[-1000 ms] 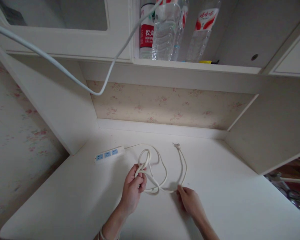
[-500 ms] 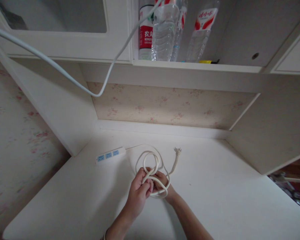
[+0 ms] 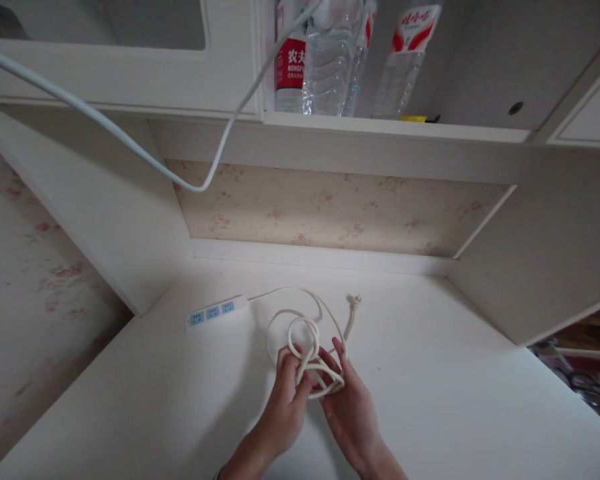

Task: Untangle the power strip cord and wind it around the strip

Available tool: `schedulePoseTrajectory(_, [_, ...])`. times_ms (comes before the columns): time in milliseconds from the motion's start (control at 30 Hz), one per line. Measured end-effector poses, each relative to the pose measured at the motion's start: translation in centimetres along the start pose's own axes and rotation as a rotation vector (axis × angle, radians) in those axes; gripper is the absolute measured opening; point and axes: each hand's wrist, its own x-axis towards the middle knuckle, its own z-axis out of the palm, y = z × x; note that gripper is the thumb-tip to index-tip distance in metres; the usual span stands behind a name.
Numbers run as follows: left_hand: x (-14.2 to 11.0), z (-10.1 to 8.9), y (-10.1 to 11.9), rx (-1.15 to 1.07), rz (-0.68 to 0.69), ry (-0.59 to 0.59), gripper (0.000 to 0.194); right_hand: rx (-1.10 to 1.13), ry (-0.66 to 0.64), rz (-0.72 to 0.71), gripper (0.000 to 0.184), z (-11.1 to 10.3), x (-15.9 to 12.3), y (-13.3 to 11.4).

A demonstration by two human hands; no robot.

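Observation:
On the white desk (image 3: 430,400) lies a white power strip (image 3: 213,312) with blue sockets. Its cream cord (image 3: 303,333) is gathered into loops in front of me. My left hand (image 3: 287,403) grips the bundle of loops from the left. My right hand (image 3: 347,407) lies against the loops from the right, palm up, fingers spread under the cord. The plug (image 3: 353,301) rests on the desk just beyond my right hand.
A thick white cable (image 3: 130,143) hangs across the upper left. Plastic water bottles (image 3: 330,60) stand on the shelf above. Floral wallpaper backs the desk alcove; white side panels close it in left and right.
My right hand left the cord far on the right, came to the loops, then opened under them. The plug end has been drawn in toward the bundle. More cord sits coiled.

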Motion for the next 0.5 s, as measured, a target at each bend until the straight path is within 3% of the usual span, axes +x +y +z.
schedulePoseTrajectory(167, [-0.4,0.5,-0.3,0.065,-0.009,0.039,0.022,0.018,0.025,-0.116,0.064,-2.1,-1.0,3.2])
schedulePoseTrajectory(267, [-0.3,0.5,0.6,0.068,-0.007,0.005,0.027,-0.012,0.091,-0.217,0.057,-2.0,-1.1,3.6])
schedulePoseTrajectory(367, [0.1,-0.1,1.4,0.173,0.057,-0.161,0.029,-0.131,0.163,-0.267,0.050,-1.1,-0.6,1.4])
schedulePoseTrajectory(500, [1.0,-1.5,0.1,0.583,0.157,-0.313,0.034,-0.378,0.148,-0.277,0.056,-0.4,0.8,-3.5])
